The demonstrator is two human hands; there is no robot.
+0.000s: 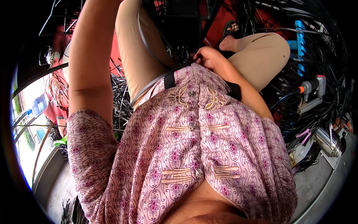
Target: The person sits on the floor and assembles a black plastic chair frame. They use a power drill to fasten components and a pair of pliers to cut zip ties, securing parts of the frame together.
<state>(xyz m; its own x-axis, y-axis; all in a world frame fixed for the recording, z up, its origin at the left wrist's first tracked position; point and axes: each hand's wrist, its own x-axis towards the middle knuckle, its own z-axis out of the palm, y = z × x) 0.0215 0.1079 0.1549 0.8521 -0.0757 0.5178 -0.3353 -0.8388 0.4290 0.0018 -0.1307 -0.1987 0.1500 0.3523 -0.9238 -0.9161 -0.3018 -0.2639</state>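
Observation:
My right hand (209, 58) rests in front of my waist with its fingers curled together. They close on the end of a flat black-grey strip (158, 77), which bends across my lap to the left. My left forearm (89, 48) reaches up past the top edge, so the left hand is out of sight. Beyond the right hand, between my legs, stands a dark slatted or woven frame (179, 18), mostly in shadow. A thin grey strip (142, 35) hangs over my left thigh.
Heaps of loose black strips (121, 99) lie on both sides over a red floor covering (220, 22). At the right are a blue plastic piece (300, 48), a grey air tool (313, 87) with an orange fitting, a pink-handled item (305, 136) and a shiny metal object (330, 140).

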